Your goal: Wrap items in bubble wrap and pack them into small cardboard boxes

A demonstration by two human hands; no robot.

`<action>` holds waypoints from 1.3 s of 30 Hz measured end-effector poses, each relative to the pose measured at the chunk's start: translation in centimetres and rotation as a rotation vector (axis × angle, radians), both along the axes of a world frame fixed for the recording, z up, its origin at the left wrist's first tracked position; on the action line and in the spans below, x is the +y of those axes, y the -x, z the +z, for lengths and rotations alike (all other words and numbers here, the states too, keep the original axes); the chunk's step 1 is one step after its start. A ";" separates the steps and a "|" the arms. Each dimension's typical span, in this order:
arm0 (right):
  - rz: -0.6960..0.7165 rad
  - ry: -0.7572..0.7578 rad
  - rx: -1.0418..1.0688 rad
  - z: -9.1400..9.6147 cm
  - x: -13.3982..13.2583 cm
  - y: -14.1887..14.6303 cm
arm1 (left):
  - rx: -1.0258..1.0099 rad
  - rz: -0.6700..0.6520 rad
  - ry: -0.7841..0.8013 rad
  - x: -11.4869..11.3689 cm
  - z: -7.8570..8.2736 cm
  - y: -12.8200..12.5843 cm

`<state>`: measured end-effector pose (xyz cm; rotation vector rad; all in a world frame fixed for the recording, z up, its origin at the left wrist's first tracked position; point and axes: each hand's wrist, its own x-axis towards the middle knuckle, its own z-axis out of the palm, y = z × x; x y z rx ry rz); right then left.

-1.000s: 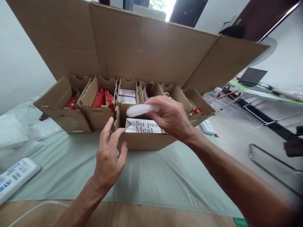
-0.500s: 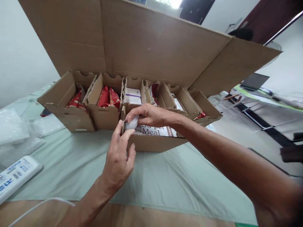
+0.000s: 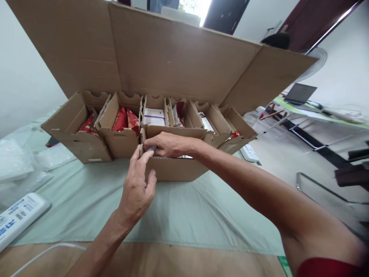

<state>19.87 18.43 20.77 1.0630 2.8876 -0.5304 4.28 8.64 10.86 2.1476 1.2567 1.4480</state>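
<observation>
A long, narrow cardboard box (image 3: 175, 169) stands in front of a row of similar ones. Down inside its left end, my right hand (image 3: 163, 144) is closed on a crumpled wad of clear plastic wrap (image 3: 152, 149), only a bit of which shows. At the same end, my left hand (image 3: 138, 184) grips the box's corner, its fingers on either side of the left wall and the thumb apart in front. Beneath my right wrist a sliver of a white printed packet (image 3: 186, 157) shows in the box; the rest is hidden.
Behind stands a row of cardboard bins (image 3: 82, 144) holding red packets (image 3: 121, 119) and a white carton (image 3: 154, 117). A tall cardboard panel (image 3: 184, 61) rises at the back. Plastic bags (image 3: 14, 161) and a white power strip (image 3: 21, 217) lie left on the green cloth (image 3: 86, 204).
My right hand has pushed the plastic wad lower into the front box, covering most of it and the packet's lettering. My left hand stays at the corner. The view has shifted slightly.
</observation>
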 end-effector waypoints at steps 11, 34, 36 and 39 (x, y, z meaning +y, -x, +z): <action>-0.189 -0.221 0.266 2.3 -3.6 -2.9 | -0.451 -0.122 0.296 -1.0 -0.6 0.6; -1.089 -0.214 1.055 -10.3 -23.8 -8.6 | -0.610 -0.216 0.603 -8.6 -1.6 0.1; -1.060 -0.199 1.050 -10.1 -24.6 -7.2 | -0.636 -0.186 0.612 -9.9 -0.9 1.1; -0.951 -0.166 1.081 -8.9 -21.9 -5.3 | -0.768 -0.154 0.554 -8.7 1.6 1.8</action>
